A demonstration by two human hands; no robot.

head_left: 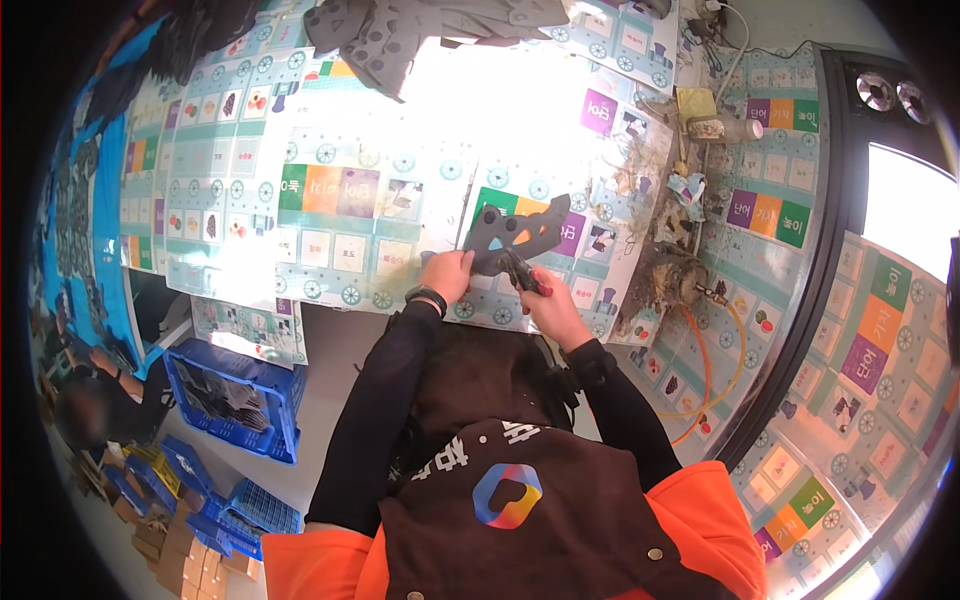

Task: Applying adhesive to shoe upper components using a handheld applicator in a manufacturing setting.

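Observation:
Over the near edge of the table, my left hand (448, 276) pinches the lower left corner of a flat dark grey part with cut-out holes (541, 231). My right hand (556, 312) is closed round a dark hand tool (517, 270), whose tip reaches the part's lower edge. The tool looks like small cutters or pliers, though its exact kind is too small to tell. Brightly printed sheets (345, 255) cover the table beneath both hands.
More dark grey parts with holes (370, 40) lie at the table's far edge. A plastic bottle (725, 129) and clutter line the right side, where an orange hose (706, 360) hangs. Blue crates (285, 432) stand at the left, near another person (120, 400).

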